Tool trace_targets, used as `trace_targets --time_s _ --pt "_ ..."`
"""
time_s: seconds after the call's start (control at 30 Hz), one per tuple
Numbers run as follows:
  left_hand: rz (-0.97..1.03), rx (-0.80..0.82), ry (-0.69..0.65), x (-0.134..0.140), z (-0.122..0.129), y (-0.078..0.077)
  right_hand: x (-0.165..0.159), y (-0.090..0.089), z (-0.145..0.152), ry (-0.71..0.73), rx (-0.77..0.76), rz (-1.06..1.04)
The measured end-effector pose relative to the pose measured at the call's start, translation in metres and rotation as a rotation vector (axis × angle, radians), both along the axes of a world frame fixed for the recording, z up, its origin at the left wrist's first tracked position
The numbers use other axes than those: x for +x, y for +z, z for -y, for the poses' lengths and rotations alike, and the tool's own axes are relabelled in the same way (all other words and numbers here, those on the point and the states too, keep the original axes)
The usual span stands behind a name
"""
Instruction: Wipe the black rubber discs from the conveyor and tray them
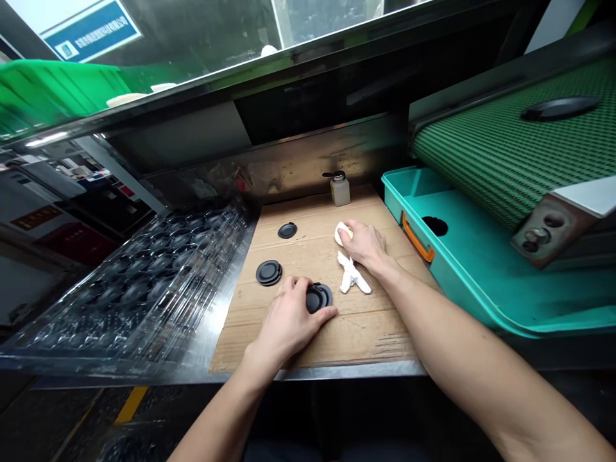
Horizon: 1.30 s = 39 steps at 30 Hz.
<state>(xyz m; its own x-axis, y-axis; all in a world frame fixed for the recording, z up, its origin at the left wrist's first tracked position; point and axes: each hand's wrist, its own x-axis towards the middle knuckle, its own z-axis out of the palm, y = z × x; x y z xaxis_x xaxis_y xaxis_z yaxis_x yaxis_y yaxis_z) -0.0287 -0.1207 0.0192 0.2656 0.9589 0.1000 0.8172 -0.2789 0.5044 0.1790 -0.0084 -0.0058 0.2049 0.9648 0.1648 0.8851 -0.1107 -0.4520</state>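
Note:
My left hand [291,314] is closed around the edge of a black round plastic part [318,298] lying on the cardboard sheet [375,321]. In my right hand [363,244] is a white round pad [342,235], pinched between thumb and fingers above the cardboard. Just below that hand lies a crumpled white cloth [353,274]. Two stacked-looking black discs [269,273] rest to the left of my left hand, and another black disc [287,230] sits farther back. My palm hides part of the held piece.
A small pump bottle [340,189] stands at the back of the cardboard. Clear trays [144,276] with black parts are stacked left. On the right, a teal bin [462,289] sits under a green conveyor belt [505,141] carrying a black disc [561,108]. A green crate [58,90] is on the upper shelf.

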Motion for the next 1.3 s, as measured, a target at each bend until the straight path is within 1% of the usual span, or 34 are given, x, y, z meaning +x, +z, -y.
trace_targets --time_s 0.1,0.17,0.23,0.3,0.33,0.43,0.5,0.57,0.63,0.7,0.87,0.97,1.1,1.13,1.2,1.27,1.3 --pt "-0.113 0.021 0.003 0.010 -0.002 -0.001 0.000 -0.001 0.000 0.005 0.017 0.003" --pt "-0.090 0.025 -0.034 0.010 -0.004 0.001 0.000 -0.002 -0.001 0.013 0.022 0.005" --pt "-0.034 0.028 -0.084 0.001 -0.007 0.007 0.001 -0.002 -0.001 0.012 0.019 0.006" --pt "-0.018 0.043 -0.089 -0.019 -0.013 0.016 0.001 -0.002 -0.001 0.010 0.007 0.006" --pt "-0.041 0.059 -0.070 -0.032 -0.019 0.022 0.001 -0.002 -0.001 0.010 0.003 0.006" --pt "-0.192 0.106 -0.012 -0.074 -0.043 0.036 0.000 0.000 0.000 0.018 -0.005 0.000" --pt "-0.268 0.067 -0.047 -0.094 -0.063 0.042 0.000 0.000 0.001 0.016 -0.010 -0.002" --pt "-0.291 -0.014 -0.126 -0.102 -0.079 0.045 0.000 0.000 0.001 0.007 -0.009 0.002" --pt "-0.289 -0.080 -0.197 -0.102 -0.090 0.046 0.000 0.000 0.001 0.000 0.001 0.005" --pt "-0.299 -0.107 -0.229 -0.097 -0.096 0.047 0.000 -0.001 0.000 0.003 0.010 0.003" --pt "-0.365 -0.119 -0.258 -0.093 -0.101 0.044 0.000 -0.002 -0.003 0.007 0.016 0.007" --pt "-0.379 -0.141 -0.277 -0.092 -0.105 0.038 0.000 -0.001 -0.001 0.006 0.003 0.010" --pt "-0.401 -0.133 -0.253 -0.087 -0.112 0.031 0.001 -0.004 0.001 0.009 0.008 0.001" --pt "-0.404 -0.124 -0.252 -0.086 -0.112 0.032 0.001 -0.005 0.001 0.001 0.021 0.007" --pt "-0.387 -0.116 -0.258 -0.083 -0.109 0.038 0.002 -0.005 0.000 -0.036 0.057 0.018" --pt "-0.296 -0.135 -0.256 -0.078 -0.095 0.049 0.000 0.004 0.002 -0.070 0.121 0.005" --pt "-0.218 -0.166 -0.254 -0.076 -0.082 0.054 -0.002 0.012 0.005 -0.075 0.164 -0.008"
